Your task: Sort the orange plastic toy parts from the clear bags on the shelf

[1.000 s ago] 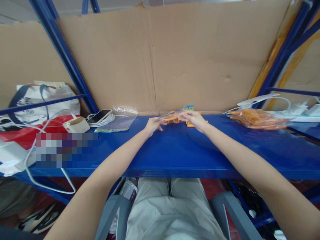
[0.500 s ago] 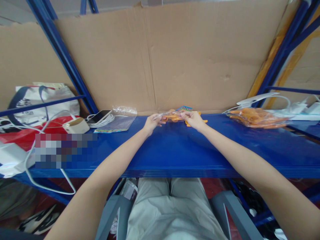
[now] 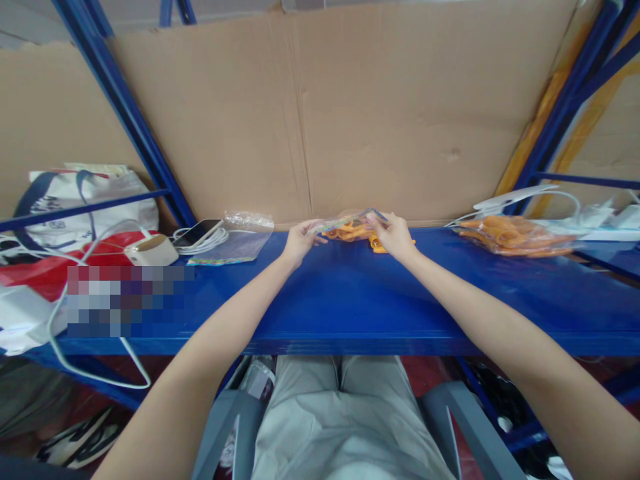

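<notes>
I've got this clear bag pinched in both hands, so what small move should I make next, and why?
I'd probably hold the clear bag with your left hand alone and lower your right hand to the orange piece just beneath it: the bag seems pinched at both ends, and that piece looks loose on the blue shelf, close by.

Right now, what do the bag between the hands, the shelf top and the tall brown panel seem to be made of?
Bag: probably thin plastic film, fairly glossy; it looks see-through and wrinkled.
Shelf top: likely painted metal, semi-gloss; its even blue surface gives soft reflections, though coated board is possible.
Brown panel: apparently cardboard, matte; it shows a vertical crease and small dents.
</notes>
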A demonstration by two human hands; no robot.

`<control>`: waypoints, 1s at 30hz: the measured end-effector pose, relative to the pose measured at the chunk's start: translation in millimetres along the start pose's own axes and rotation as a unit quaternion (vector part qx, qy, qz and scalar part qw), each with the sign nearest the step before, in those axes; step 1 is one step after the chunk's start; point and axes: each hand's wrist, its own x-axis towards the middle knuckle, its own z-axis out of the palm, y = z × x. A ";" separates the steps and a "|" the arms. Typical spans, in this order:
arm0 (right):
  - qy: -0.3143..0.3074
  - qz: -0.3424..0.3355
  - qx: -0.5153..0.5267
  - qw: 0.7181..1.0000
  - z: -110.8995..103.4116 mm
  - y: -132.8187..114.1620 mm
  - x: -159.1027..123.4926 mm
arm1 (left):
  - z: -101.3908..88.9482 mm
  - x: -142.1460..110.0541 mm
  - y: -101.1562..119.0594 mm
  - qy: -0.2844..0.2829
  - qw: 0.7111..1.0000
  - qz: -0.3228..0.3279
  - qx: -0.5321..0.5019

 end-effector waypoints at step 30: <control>0.094 -0.216 -0.111 0.966 -21.8 -35.6 -5.2 | -7.2 -1.9 26.1 -0.031 0.988 -0.006 -0.151</control>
